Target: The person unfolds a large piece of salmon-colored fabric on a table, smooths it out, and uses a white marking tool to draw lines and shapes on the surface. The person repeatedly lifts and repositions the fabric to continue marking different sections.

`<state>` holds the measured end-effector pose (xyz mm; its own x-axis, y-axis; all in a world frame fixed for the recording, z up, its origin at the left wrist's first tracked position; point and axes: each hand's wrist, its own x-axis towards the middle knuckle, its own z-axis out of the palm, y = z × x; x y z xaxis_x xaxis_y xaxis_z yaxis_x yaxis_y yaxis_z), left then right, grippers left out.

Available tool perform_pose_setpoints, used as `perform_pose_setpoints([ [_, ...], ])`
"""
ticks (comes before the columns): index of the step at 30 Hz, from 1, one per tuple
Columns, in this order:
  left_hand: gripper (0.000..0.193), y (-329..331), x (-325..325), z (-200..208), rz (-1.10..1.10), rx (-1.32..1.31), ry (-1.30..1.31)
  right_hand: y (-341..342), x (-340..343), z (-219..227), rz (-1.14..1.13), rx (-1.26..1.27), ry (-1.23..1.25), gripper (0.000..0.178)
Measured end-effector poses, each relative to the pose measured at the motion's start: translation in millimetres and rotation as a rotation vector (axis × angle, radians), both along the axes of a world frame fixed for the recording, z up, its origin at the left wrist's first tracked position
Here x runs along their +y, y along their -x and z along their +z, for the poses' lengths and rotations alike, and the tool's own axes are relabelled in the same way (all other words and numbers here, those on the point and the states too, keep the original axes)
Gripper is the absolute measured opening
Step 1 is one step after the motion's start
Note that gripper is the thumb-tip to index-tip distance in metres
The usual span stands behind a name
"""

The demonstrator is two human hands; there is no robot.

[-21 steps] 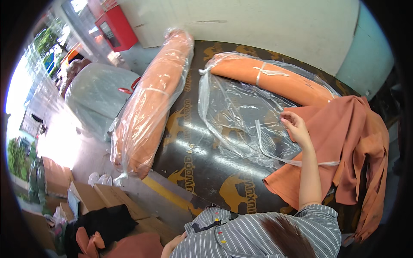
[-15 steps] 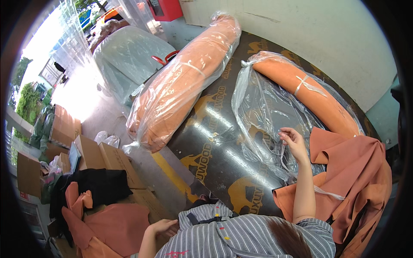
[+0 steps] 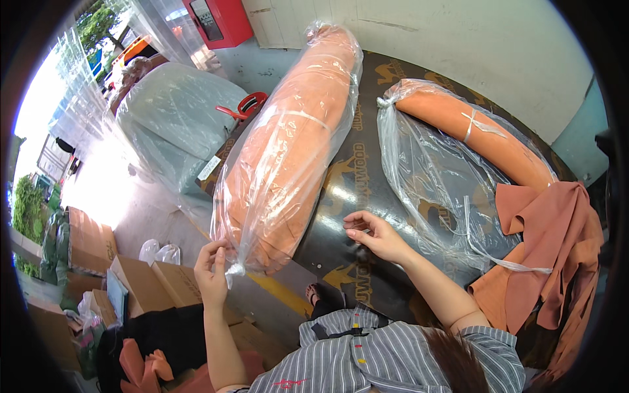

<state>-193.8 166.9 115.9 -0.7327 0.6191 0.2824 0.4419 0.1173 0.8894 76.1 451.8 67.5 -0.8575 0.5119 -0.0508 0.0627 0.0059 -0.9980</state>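
A thick roll of orange sheet material (image 3: 288, 150) lies in a clear plastic bag (image 3: 241, 252), knotted at its near end. Beside that knot my left hand (image 3: 213, 270) has its fingers curled in toward the thumb, with a bit of the film's edge seemingly pinched at the fingertips. My right hand (image 3: 377, 237) hovers over the dark tabletop (image 3: 341, 190) with fingers apart and nothing in it. Farther right is a thinner orange roll (image 3: 478, 131), tied with a white strip, inside another knotted clear bag (image 3: 419, 170).
Loose orange sheets (image 3: 550, 249) are heaped at the table's right side. Cardboard boxes (image 3: 144, 285) and black cloth (image 3: 170, 334) stand on the left. A plastic-covered bundle (image 3: 177, 105) sits beyond the table edge, below a red wall box (image 3: 221, 21).
My left hand has come up from beside my waist to the knotted end of the thick roll's bag. The right hand has moved left, away from the thinner roll's bag. The view has shifted.
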Motion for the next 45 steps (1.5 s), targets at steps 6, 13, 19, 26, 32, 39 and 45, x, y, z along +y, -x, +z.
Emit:
perform_pose_setpoints([
  [6, 0.027, 86, 125, 36, -0.225, 0.293, -0.039, 129, -21, 49, -0.218, 0.113, -0.517, 0.047],
  [13, 0.032, 100, 173, -29, -0.258, 0.446, 0.032, 208, -51, 19, -0.455, -0.041, -1.037, 0.056],
  [19, 0.010, 113, 167, -16, -0.306, 0.571, -0.112, 222, -42, 34, -0.439, -0.060, -1.028, 0.047],
  [26, 0.010, 114, 185, -20, -0.388, 0.304, -0.059, 219, -14, 35, -0.393, 0.066, -0.883, 0.031],
  [32, 0.035, 125, 201, -26, -0.390, 0.247, 0.034, 116, 7, 15, -0.398, 0.059, -0.707, 0.055],
  [39, 0.039, 102, 193, -2, -0.299, 0.256, 0.100, -171, -55, -24, -1.394, -0.240, -0.343, 0.037],
  [45, 0.046, 84, 193, 37, -0.331, 0.484, 0.536, -348, -108, -2, -1.864, -0.340, -0.414, 0.033],
])
